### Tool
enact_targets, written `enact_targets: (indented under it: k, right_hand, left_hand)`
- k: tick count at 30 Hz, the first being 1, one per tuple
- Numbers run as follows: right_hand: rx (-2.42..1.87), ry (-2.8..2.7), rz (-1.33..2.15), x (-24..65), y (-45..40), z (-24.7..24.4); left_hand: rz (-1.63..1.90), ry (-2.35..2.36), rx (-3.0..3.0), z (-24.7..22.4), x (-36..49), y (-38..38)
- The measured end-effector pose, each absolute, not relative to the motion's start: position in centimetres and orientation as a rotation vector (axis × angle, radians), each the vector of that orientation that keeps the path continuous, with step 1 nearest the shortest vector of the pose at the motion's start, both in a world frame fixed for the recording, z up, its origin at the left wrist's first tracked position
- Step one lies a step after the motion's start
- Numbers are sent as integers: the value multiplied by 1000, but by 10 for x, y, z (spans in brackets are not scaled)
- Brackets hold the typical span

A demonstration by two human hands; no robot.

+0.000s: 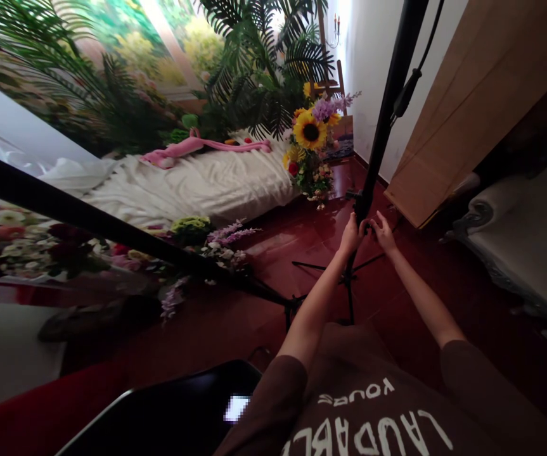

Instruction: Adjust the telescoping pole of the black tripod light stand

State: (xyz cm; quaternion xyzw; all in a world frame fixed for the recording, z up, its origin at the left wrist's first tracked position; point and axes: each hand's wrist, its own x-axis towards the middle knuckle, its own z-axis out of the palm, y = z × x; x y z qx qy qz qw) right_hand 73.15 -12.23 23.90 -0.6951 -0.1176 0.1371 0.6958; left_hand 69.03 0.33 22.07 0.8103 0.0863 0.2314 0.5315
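The tall stand of black tubular metal (380,136) slants from the top right of the frame down to the centre right, where its thin tripod legs (307,265) spread on the glossy dark red floor (277,244). The left hand (350,235) looks wrapped about the pole, just under a small black clamp knob (352,195). The right hand (385,234) is close beside it, fingers bent; from where I'm standing I can't tell whether they pinch anything.

I'd judge that pole stiff and hollow, fairly light for its length but top-heavy, and the smooth tube could slip through a slack palm. The place to take hold, I'd say, is the bare tube close to the knob, one hand round the shaft and the other free for the fitting. The black cable with its chunky inline piece (407,94) hangs near the upper shaft and would be the soft, snaggable part.

Plenty is hard to make out, mind. The top of the stand is cut off by the frame's upper edge, the left fingertips are lost against the dark metal, and the small curved dark shape between the hands is too dim to name. The left forearm (312,310) comes close to a second black pole (125,237), whose base is murky at bottom centre.
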Motion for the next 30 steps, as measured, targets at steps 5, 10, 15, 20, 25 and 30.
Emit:
enact_targets:
  k: [5, 10, 15, 20, 25, 30]
  right_hand:
    - [-1475, -97, 486, 733, -113, 250]
    - [-1391, -43, 720, 739, -113, 261]
    - [-1361, -80, 726, 738, -113, 263]
    - [-1359, -26, 471, 725, -107, 259]
    - [-1417, 14, 37, 689, -101, 241]
    - [-1409, 118, 18, 641, -82, 207]
  left_hand:
    - [567, 219, 1939, 219, 690, 4]
    - [584, 235, 1943, 215, 694, 4]
    - [632, 180, 1937, 210, 693, 6]
    - [456, 299, 1908, 166, 628, 16]
    - [451, 918, 1715, 110, 499, 43]
    - [871, 1571, 1454, 118, 419, 82]
